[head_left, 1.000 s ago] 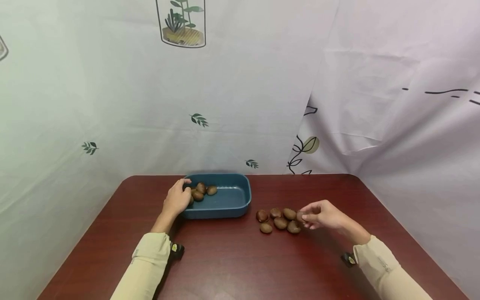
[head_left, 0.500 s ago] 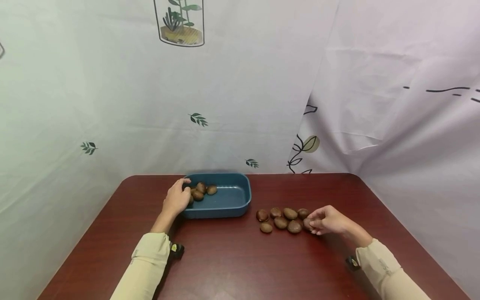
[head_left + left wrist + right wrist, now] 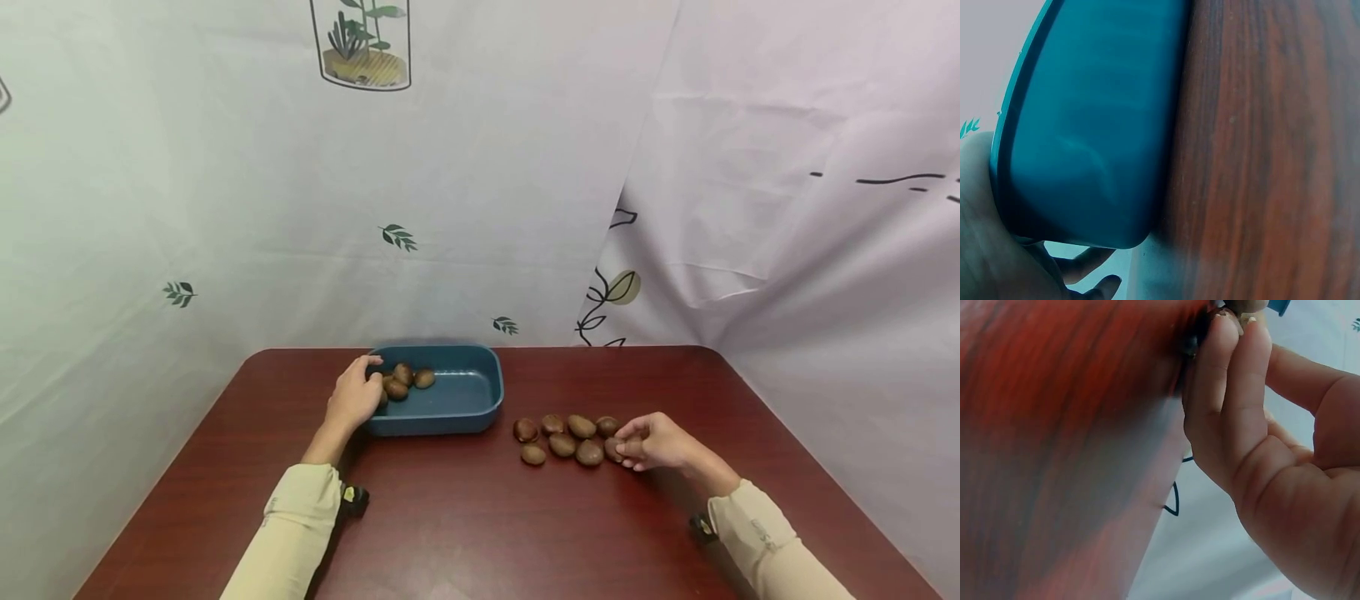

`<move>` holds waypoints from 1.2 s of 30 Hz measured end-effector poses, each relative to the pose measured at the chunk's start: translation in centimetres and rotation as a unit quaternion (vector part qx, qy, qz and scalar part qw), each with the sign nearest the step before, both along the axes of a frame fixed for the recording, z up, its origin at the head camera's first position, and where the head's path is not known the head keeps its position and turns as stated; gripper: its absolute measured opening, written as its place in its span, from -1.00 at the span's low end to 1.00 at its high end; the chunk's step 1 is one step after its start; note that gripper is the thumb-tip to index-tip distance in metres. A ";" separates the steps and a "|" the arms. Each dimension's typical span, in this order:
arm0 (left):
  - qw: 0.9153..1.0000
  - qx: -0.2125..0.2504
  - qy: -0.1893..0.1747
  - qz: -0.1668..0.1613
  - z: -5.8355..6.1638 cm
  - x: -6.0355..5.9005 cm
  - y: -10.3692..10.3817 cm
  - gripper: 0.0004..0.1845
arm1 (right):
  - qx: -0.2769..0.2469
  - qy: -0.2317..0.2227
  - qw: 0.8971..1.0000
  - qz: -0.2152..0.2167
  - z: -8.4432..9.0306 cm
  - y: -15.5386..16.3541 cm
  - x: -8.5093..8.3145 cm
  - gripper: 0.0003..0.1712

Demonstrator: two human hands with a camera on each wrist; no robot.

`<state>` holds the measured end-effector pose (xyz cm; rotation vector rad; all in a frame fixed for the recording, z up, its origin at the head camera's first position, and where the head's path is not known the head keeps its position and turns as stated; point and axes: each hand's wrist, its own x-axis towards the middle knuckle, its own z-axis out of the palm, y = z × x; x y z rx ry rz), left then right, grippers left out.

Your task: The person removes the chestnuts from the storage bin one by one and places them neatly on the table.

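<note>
Chestnuts (image 3: 562, 437) lie loose on the red-brown table (image 3: 480, 533), right of the blue tray (image 3: 465, 398). Right hand (image 3: 656, 442) pinches the rightmost one; left hand (image 3: 354, 400) curls over the tray's rim. A slipping nut could roll off, I judge.

The head camera looks forward and down from above the person's chest, far enough back to take in the whole red-brown table (image 3: 480, 517), both sleeves and the curtain behind. The left wrist camera sits low beside the left hand (image 3: 997, 250), very near the blue tray (image 3: 1091, 125) (its outer wall fills half the frame), facing along the tabletop. The right wrist camera looks up along the right hand (image 3: 1260, 456) from just above the table, fingers close and blurred. Both wrist views share the tabletop with the head view; the tray shows in the head view (image 3: 465, 412) too.
</note>
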<state>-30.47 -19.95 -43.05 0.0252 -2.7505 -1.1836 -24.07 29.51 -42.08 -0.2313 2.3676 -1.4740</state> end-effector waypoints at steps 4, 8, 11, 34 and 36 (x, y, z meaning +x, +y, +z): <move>1.000 0.001 -0.001 0.000 0.0 0.2 -0.1 -0.52 | 0.002 0.006 1.000 0.001 -0.3 0.0 0.0 -0.70; 1.000 0.001 -0.002 0.000 0.0 0.3 -0.1 -0.52 | 0.008 0.011 1.000 -0.001 -0.4 -0.1 0.0 -0.67; 1.000 0.001 -0.002 0.001 0.0 0.3 -0.1 -0.52 | 0.021 0.015 1.000 -0.009 -0.3 0.0 0.1 -0.67; 1.000 -0.002 -0.001 0.000 0.2 0.1 0.0 -0.51 | 0.040 0.155 0.987 0.011 4.1 -8.8 0.1 -0.67; 1.000 -0.001 -0.002 0.001 0.2 0.1 0.1 -0.51 | 0.032 0.159 0.986 0.027 4.3 -10.5 -0.1 -0.68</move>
